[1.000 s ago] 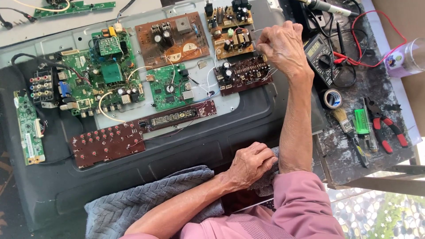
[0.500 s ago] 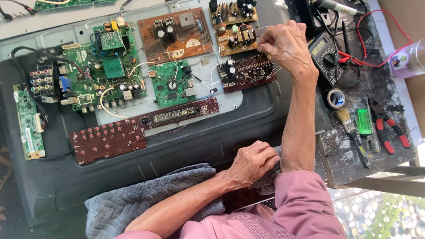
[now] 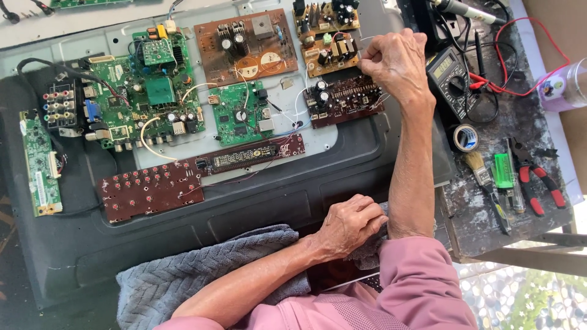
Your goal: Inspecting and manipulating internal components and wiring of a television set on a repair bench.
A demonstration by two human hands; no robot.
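Note:
My right hand (image 3: 396, 64) reaches up to the back of an opened flat television (image 3: 257, 208). Its fingertips are pinched together at a thin white wire next to a dark brown circuit board (image 3: 342, 101) and a tan power board (image 3: 327, 46). My left hand (image 3: 351, 223) lies near the set's lower edge, fingers curled into a fold of a grey knitted towel (image 3: 202, 269). More boards lie left of them: a large green main board (image 3: 143, 98), a small green board (image 3: 238, 113), a brown board (image 3: 244, 43) and a red button board (image 3: 150, 189).
A multimeter (image 3: 451, 79) with red and black leads sits right of my right hand. On the stained bench lie a tape roll (image 3: 466, 137), a brush (image 3: 486, 183), a green tool (image 3: 504, 171) and red-handled pliers (image 3: 538, 180). A narrow green board (image 3: 40, 165) is at far left.
My right hand stays at the same spot over the brown boards, with only its fingers shifting. My left hand has not moved. The view has tilted slightly.

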